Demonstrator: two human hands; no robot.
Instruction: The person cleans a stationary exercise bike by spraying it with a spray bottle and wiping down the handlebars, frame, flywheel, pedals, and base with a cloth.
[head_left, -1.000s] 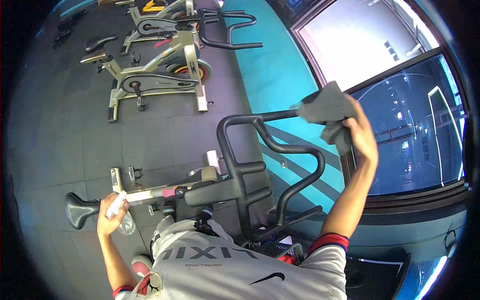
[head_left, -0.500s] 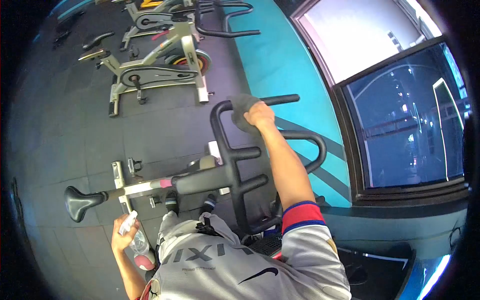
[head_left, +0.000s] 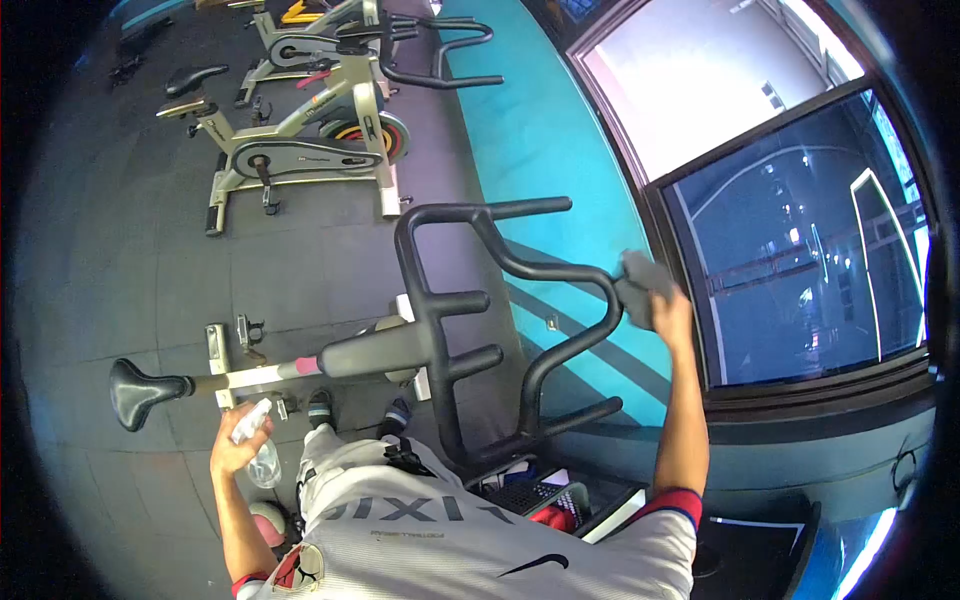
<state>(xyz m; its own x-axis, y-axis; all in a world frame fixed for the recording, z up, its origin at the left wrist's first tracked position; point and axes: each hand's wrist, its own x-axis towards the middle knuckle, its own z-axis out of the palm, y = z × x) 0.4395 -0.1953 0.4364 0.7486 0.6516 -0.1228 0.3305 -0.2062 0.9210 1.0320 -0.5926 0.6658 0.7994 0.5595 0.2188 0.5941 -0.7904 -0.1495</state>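
Note:
My left hand (head_left: 238, 441) is closed round the neck of a clear spray bottle (head_left: 264, 465) with a white top, low on the left near the bike frame. On the right, my right hand (head_left: 671, 312) grips a dark grey cloth (head_left: 640, 285), which lies against the outer curve of the black handlebar (head_left: 560, 272). The handlebar belongs to the exercise bike in front of me, whose black saddle (head_left: 140, 392) is at the far left. Whether the cloth presses on the bar or only overlaps it in view I cannot tell.
Another exercise bike (head_left: 300, 150) stands further off, with a third behind it. A teal wall (head_left: 560, 150) and a dark-framed window (head_left: 800, 240) are on the right. A black basket (head_left: 520, 495) with red and white items sits below the handlebar.
My right hand and the cloth have moved from the upper left part of the handlebar to its outer right curve. My left hand still holds the bottle.

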